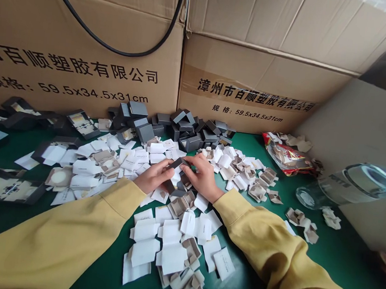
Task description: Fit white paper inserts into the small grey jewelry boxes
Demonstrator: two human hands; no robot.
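Observation:
My left hand (pixel 153 176) and my right hand (pixel 203 175) meet at the middle of a green table (pixel 336 256). Together they pinch a small dark grey box (pixel 177 163), fingers curled on its two ends. Both arms wear yellow sleeves. Under and around the hands lie several white folded card inserts (pixel 170 257), some turned to show beige undersides. A heap of small grey boxes (pixel 184 127) sits just beyond the hands.
Two large cardboard cartons (pixel 247 90) with printed text wall off the back. Open dark boxes (pixel 9 187) lie at the left. A clear bottle (pixel 350 184) lies on its side at the right, behind it a red snack packet (pixel 286 156). A black cable (pixel 103 43) hangs across the cartons.

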